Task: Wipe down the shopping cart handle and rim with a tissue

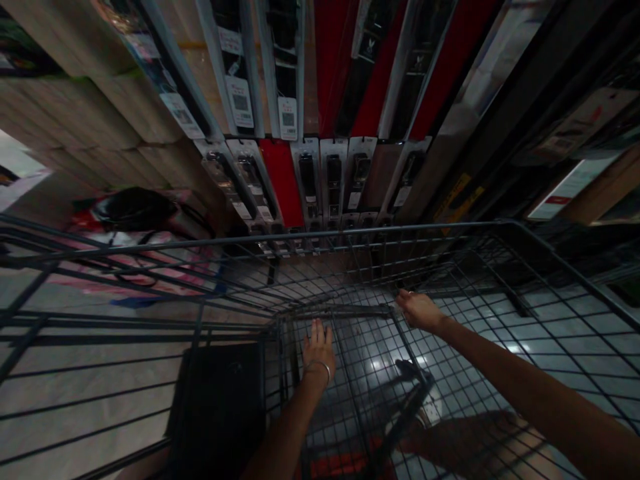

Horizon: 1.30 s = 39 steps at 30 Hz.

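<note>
A dark wire shopping cart (320,235) spreads across the head view, and both my arms reach down into it. My left hand (318,350), with a thin bracelet at the wrist, has its fingers stretched out over the wire mesh near the cart's bottom, close to a dark bar. Whether it touches the wires I cannot tell. My right hand (419,311) is at the mesh further right, its fingers curled together and pointing left. What lies between those fingers, if anything, is too dark to make out. A flat black panel (220,407) is at the cart's left side.
Ahead hangs a display of long packs (239,100) with tags and smaller packs (334,173) holding dark straps. Wrapped tan bundles (75,113) are stacked left, above a pink patterned bag (165,257). Legs and a light shoe (431,407) show through the mesh.
</note>
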Available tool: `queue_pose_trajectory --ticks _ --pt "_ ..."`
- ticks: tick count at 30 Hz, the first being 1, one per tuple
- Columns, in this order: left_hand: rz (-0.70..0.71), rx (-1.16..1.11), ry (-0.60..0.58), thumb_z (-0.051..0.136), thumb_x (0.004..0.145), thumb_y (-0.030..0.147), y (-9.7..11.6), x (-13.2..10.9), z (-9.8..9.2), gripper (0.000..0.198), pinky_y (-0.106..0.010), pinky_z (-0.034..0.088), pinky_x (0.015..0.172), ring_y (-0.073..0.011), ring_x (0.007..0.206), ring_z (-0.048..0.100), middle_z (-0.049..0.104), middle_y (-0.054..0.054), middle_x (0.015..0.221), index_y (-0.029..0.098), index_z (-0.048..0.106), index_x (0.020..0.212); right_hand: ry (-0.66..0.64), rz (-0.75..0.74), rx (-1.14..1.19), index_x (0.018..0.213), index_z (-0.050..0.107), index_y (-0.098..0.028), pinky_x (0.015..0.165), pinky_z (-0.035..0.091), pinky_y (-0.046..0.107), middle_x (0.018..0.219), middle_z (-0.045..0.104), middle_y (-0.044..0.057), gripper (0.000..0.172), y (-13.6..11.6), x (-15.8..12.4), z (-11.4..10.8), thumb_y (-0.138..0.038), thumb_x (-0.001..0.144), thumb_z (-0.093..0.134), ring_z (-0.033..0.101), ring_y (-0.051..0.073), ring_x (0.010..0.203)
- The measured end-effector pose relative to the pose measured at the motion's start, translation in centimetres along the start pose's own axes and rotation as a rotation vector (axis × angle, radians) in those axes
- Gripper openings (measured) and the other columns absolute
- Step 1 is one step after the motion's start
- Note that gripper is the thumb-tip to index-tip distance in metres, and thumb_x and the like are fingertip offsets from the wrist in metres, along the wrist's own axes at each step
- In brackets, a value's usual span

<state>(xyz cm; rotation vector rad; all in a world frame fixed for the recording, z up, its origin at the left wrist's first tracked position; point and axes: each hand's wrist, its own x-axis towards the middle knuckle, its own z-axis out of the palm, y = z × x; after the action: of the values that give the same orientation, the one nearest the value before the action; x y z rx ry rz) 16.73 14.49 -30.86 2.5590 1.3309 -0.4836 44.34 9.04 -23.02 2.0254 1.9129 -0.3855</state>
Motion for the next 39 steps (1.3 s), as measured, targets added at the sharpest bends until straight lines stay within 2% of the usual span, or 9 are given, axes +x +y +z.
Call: queue_pose_trajectory --ticks 3,11,25,34,39 --pt "0.0 0.006 -0.004 0.042 0.079 0.015 -0.1 0.1 0.1 0.059 -0.046 0.032 0.107 -0.0288 0.139 0.021 0.024 -0.015 0.15 0.016 0.038 0.138 0.091 0.12 0.002 0.099 0.062 -0.014 0.078 0.041 0.025 0.103 0.06 0.011 0.029 0.1 1.4 -0.7 -0.004 0.083 0.04 0.06 0.019 0.095" --pt "-0.001 0.014 -0.017 0.041 0.08 0.018 -0.2 0.4 0.2 0.058 -0.047 0.031 0.107 -0.0303 0.139 0.02 0.021 -0.016 0.151 0.016 0.037 0.138 0.111 0.305 0.113 0.101 0.062 -0.015 0.074 0.042 0.024 0.103 0.06 0.012 0.029 -0.7 3.2 0.7 -0.006 0.086 0.039 0.061 0.019 0.093" --pt "0.0 -0.006 0.012 0.04 0.078 0.013 -0.3 0.5 0.3 0.059 -0.044 0.033 0.106 -0.0284 0.139 0.022 0.026 -0.013 0.15 0.017 0.04 0.137 0.047 0.284 0.137 0.102 0.062 -0.013 0.073 0.043 0.024 0.104 0.062 0.012 0.028 -0.6 2.1 0.4 -0.006 0.085 0.04 0.064 0.019 0.09" --pt "-0.01 0.002 0.026 0.04 0.079 0.014 -0.2 0.3 0.4 0.058 -0.043 0.032 0.107 -0.0257 0.139 0.022 0.029 -0.009 0.15 0.019 0.041 0.137 0.029 0.301 0.147 0.102 0.062 -0.013 0.072 0.043 0.025 0.105 0.062 0.012 0.029 -1.2 0.1 1.3 -0.005 0.081 0.043 0.064 0.018 0.088" --pt "0.006 0.007 0.024 0.04 0.078 0.013 -0.2 0.2 0.1 0.059 -0.045 0.034 0.105 -0.0275 0.139 0.023 0.028 -0.011 0.149 0.018 0.042 0.136 -0.012 0.268 0.174 0.095 0.066 -0.013 0.073 0.042 0.024 0.103 0.064 0.013 0.028 -0.9 0.3 0.6 -0.005 0.081 0.042 0.063 0.018 0.09"
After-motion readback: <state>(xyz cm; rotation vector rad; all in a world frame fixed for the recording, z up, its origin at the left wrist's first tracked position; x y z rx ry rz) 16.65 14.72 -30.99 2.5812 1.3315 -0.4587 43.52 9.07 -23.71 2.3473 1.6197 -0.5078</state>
